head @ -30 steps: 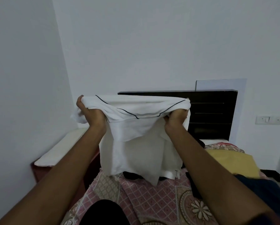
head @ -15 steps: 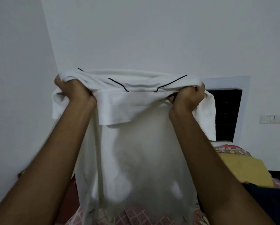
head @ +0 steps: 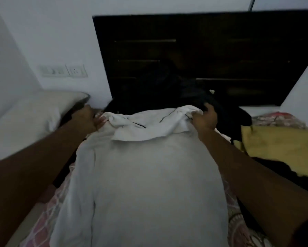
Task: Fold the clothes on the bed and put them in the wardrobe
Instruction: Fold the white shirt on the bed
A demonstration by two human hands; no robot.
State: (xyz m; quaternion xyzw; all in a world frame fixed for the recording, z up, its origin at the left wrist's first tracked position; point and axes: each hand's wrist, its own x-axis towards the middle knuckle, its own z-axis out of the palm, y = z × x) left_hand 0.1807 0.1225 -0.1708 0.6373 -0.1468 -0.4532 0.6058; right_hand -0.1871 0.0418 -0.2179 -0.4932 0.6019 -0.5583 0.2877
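- Both arms: bare, stretched forward side by side, the forearms angling slightly inward.
- Left hand [head: 89, 117]: back uppermost, fingers [head: 99, 120] extended inward, tips touching the edge of the white shirt [head: 149, 175].
- Right hand [head: 205, 118]: back uppermost, fingers curled, gripping a bunched fold of the white shirt near its collar.
- Hands: well apart, at equal reach.

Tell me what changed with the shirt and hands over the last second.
The white shirt, held up in the air before, came down and now lies spread on the bed. Both hands followed: the right hand still grips its shoulder, the left hand seems to have let go, fingers flat. The yellow cloth and dark clothes stayed put.
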